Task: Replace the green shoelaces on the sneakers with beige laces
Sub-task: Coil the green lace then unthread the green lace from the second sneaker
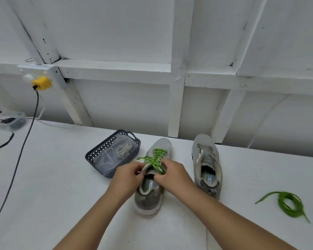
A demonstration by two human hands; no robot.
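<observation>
White table (61, 177) under a white framed wall fills the frame; I note two grey sneakers at lower centre. On the left sneaker (150, 192) the green lace (156, 158) is still threaded through the eyelets, with a loose loop trailing toward the basket (98, 154) just beside it. My left hand (128, 175) curls at the tongue and collar, seemingly pinching the lace's near end; I cannot tell this for certain. My right hand (170, 175) has its fingers closed on the lace at the top eyelets. The right sneaker (207, 165) stands unlaced, well apart from a coiled green lace (289, 203) at lower right. The beige laces (123, 149) lie bagged in the basket. In my judgement the lace is light, limp and prone to snagging; it is best pinched near an eyelet and drawn one crossing at a time, while the soft, light shoe is steadied at its collar.
</observation>
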